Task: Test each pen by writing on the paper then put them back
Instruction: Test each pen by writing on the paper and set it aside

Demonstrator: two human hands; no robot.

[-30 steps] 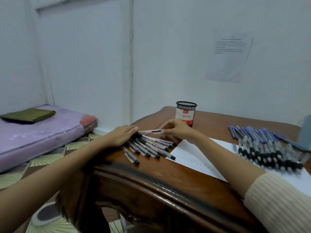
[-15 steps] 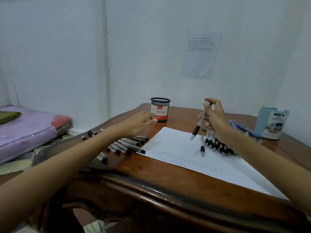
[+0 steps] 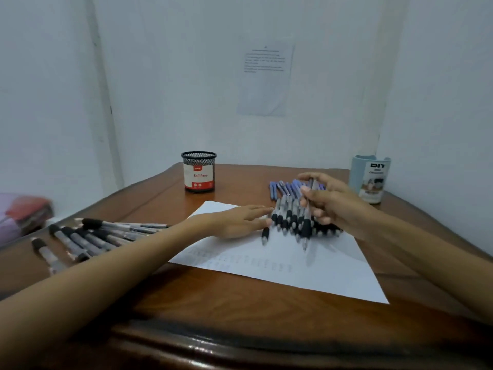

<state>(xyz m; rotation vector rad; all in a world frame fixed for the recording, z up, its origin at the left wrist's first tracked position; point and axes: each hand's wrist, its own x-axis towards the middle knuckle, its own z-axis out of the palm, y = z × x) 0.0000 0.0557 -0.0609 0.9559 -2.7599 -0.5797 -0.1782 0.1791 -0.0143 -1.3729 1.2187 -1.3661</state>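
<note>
Right fingers (image 3: 320, 212) pinch pen (image 3: 306, 228), lowered toward paper (image 3: 314, 273) | left fingers (image 3: 255, 211) now flat on it (straight)

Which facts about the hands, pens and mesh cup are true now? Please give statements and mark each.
1. The right hand holds a pen pointing down at the paper. True.
2. The left hand grips a pen. False: it lies flat on the paper, fingers straight.
3. The mesh cup stands on the paper. False: it stands on the table, beyond the paper.
4. A group of pens lies on the table left of the paper. True.
</note>
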